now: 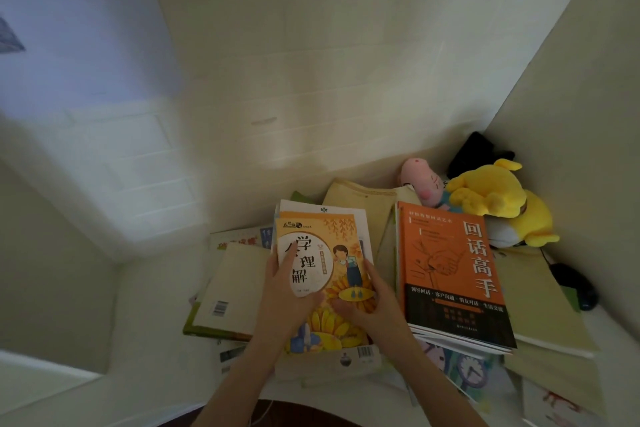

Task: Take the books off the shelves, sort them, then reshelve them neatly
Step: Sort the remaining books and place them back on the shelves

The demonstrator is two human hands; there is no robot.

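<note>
Yellow book [346, 229] tops the middle pile on the desk [156, 315]; we grip its two side edges, left hand [287, 291] and right hand [374, 302] apart. Sorting seems underway (an orange book [446, 263] tops the neighbouring pile); reshelving remains. No shelf, box or bin shows.

The yellow book [346, 229] is showing a smooth paper cover, the orange book [446, 253] is looking matt, the yellow toy [491, 191] is showing fuzzy cloth, the black mouse [578, 288] perhaps smooth plastic.
</note>
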